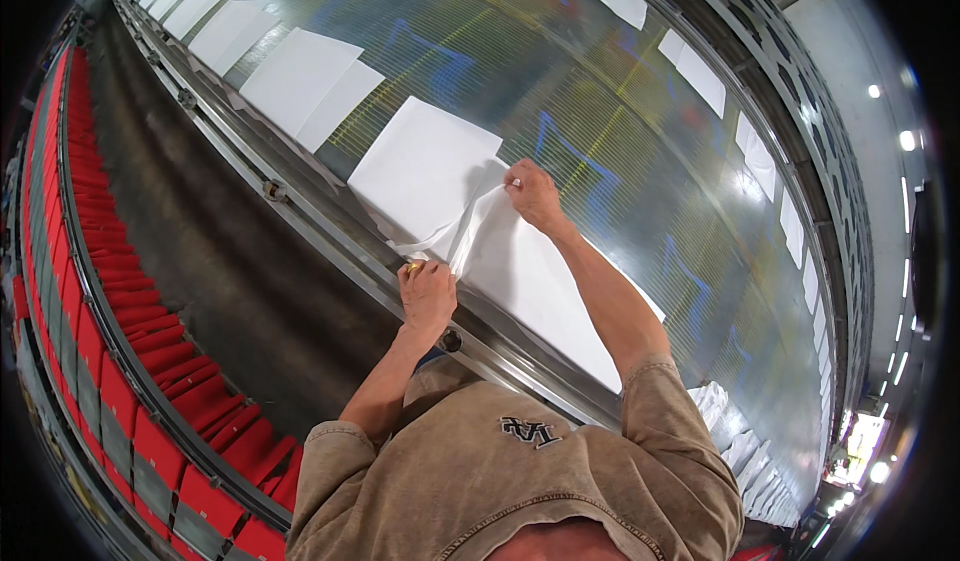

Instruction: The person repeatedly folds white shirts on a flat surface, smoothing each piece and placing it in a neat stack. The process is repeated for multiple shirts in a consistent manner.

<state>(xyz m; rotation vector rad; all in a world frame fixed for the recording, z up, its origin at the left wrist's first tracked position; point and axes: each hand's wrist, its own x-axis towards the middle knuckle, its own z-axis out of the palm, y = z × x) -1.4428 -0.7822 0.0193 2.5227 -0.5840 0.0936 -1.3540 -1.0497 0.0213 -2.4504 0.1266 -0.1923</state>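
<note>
Hands pinching white sheet, long grey table, red panels left, bright lights right

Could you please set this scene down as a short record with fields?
Left hand: closed at the white sheet's edge nearer the metal rail
Right hand: closed at the sheet's opposite edge
Sheet's state: raised in a crease between the hands
Neighbouring sheet: lying flat beyond the crease
Surface: long table with yellow lines and blue marks
Other sheets: far row along the opposite side
Left of the rail: red panels in a curving row
Sheet material: cannot tell
</note>
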